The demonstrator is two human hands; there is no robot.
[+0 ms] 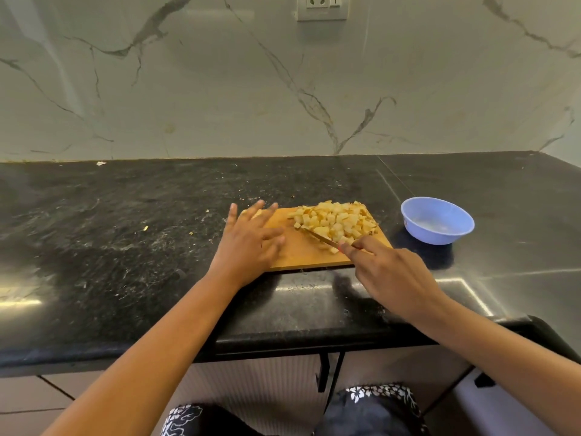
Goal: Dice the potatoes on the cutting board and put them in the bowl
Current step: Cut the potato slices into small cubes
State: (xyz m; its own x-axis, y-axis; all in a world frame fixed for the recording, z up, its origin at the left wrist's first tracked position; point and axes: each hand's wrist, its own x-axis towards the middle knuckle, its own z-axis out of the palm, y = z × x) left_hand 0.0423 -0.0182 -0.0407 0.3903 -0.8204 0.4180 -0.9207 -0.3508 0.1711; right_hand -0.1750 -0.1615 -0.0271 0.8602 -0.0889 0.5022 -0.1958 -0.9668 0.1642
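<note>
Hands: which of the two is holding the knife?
The right hand, fingers curled round the knife beside the diced potatoes. The left hand holds nothing, fingers spread over the cutting board.

The potatoes point(338, 223) are already cut into small pale yellow cubes, heaped in a loose pile on the far right part of the cutting board point(301, 253), a wooden rectangle lying flat. The blade of a knife point(322, 239) rests against the near side of the pile, tip pointing left. The bowl point(430, 236), light blue and round, stands upright just right of the board
</note>
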